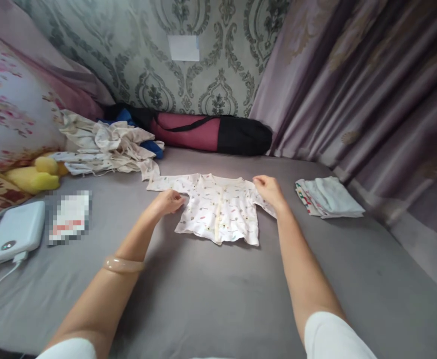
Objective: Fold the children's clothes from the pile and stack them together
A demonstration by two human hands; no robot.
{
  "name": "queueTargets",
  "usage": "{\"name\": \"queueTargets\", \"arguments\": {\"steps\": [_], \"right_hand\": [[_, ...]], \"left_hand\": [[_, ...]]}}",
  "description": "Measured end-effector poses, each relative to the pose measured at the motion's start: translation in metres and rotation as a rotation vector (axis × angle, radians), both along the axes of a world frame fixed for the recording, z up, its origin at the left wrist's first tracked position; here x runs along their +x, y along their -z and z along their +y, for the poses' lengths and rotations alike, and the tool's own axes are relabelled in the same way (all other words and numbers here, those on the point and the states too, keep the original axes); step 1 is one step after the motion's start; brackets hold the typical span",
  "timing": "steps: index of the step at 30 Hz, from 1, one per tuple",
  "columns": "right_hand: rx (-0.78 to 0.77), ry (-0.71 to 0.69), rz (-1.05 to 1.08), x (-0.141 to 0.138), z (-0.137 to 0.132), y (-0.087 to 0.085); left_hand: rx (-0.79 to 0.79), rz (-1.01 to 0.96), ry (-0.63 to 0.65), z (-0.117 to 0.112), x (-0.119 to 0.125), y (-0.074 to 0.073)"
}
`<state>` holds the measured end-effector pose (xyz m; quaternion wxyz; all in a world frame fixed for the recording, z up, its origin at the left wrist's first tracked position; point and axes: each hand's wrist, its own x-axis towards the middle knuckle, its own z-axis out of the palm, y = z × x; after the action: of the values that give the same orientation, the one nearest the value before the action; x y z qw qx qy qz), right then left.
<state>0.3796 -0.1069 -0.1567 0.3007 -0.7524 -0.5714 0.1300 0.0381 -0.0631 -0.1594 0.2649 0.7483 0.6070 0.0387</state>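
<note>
A small white baby shirt with a scattered print and a pale yellow front strip lies spread on the grey bed sheet. Its left sleeve stretches out sideways; the right one slants down, partly behind my wrist. My right hand is closed in a pinch at the shirt's right shoulder. Below the left sleeve, beside the underarm, is my left hand, its fingers curled together; whether cloth is between them is hidden.
Folded clothes lie at the right. A heap of loose clothes sits at the back left, near a yellow plush toy. A white power bank with a cable and a blurred packet lie left. A maroon-black long bag lines the wall.
</note>
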Motion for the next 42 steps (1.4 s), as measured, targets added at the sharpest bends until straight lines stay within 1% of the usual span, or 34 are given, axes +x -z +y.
{"name": "queueTargets", "arguments": {"steps": [1, 3, 5, 6, 8, 10, 11, 13, 15, 16, 18, 21, 23, 24, 25, 26, 28, 30, 31, 33, 35, 38, 40, 42], "right_hand": [[-0.041, 0.11, -0.082, 0.016, -0.013, -0.002], [-0.16, 0.271, -0.223, 0.042, -0.034, -0.003], [-0.319, 0.352, -0.274, 0.058, -0.049, -0.001], [-0.4, 0.357, -0.263, 0.063, -0.054, 0.001], [-0.525, 0.311, -0.195, 0.067, -0.058, 0.006], [-0.573, 0.236, -0.114, 0.067, -0.06, 0.01], [-0.569, 0.203, -0.082, 0.066, -0.06, 0.011], [-0.533, 0.164, -0.043, 0.064, -0.059, 0.011], [-0.473, 0.172, -0.046, 0.064, -0.059, 0.01], [-0.435, 0.202, -0.058, 0.064, -0.06, 0.009], [-0.344, 0.285, -0.088, 0.064, -0.061, 0.006], [-0.143, 0.407, -0.188, 0.06, -0.064, -0.001], [-0.035, 0.433, -0.274, 0.053, -0.067, -0.007], [-0.013, 0.424, -0.297, 0.048, -0.069, -0.01], [-0.025, 0.387, -0.288, 0.043, -0.07, -0.014], [-0.07, 0.322, -0.239, 0.036, -0.071, -0.018], [-0.242, 0.141, -0.04, 0.022, -0.073, -0.025], [-0.448, -0.039, 0.185, 0.007, -0.075, -0.029], [-0.527, -0.099, 0.254, 0.0, -0.077, -0.029], [-0.602, -0.151, 0.265, -0.013, -0.084, -0.03], [-0.597, -0.18, 0.201, -0.024, -0.095, -0.028], [-0.556, -0.261, 0.102, -0.04, -0.116, -0.024], [-0.488, -0.262, -0.016, -0.048, -0.129, -0.018], [-0.396, -0.21, -0.147, -0.054, -0.138, -0.011]], "left_hand": [[0.052, 0.045, 0.011, -0.003, 0.005, -0.002], [0.167, 0.09, 0.05, -0.014, 0.017, -0.009], [0.235, 0.034, 0.16, -0.029, 0.033, -0.016], [0.245, -0.027, 0.243, -0.039, 0.043, -0.018], [0.232, -0.161, 0.423, -0.059, 0.063, -0.018], [0.211, -0.257, 0.551, -0.078, 0.082, -0.011], [0.219, -0.279, 0.585, -0.086, 0.09, -0.006], [0.266, -0.263, 0.616, -0.098, 0.101, 0.007], [0.31, -0.219, 0.63, -0.103, 0.106, 0.019], [0.321, -0.205, 0.639, -0.105, 0.107, 0.023], [0.325, -0.214, 0.64, -0.106, 0.107, 0.03], [0.299, -0.277, 0.576, -0.106, 0.106, 0.031], [0.265, -0.342, 0.511, -0.105, 0.108, 0.029], [0.235, -0.376, 0.472, -0.104, 0.109, 0.028], [0.196, -0.411, 0.427, -0.103, 0.11, 0.026], [0.148, -0.442, 0.378, -0.102, 0.11, 0.025], [0.041, -0.497, 0.29, -0.099, 0.112, 0.024], [-0.029, -0.541, 0.237, -0.095, 0.112, 0.024], [-0.044, -0.559, 0.223, -0.094, 0.112, 0.025], [-0.047, -0.585, 0.209, -0.092, 0.111, 0.026], [-0.041, -0.609, 0.213, -0.092, 0.11, 0.027], [-0.075, -0.645, 0.239, -0.095, 0.109, 0.026], [-0.096, -0.667, 0.255, -0.095, 0.105, 0.02], [-0.068, -0.69, 0.254, -0.092, 0.097, 0.01]]}}
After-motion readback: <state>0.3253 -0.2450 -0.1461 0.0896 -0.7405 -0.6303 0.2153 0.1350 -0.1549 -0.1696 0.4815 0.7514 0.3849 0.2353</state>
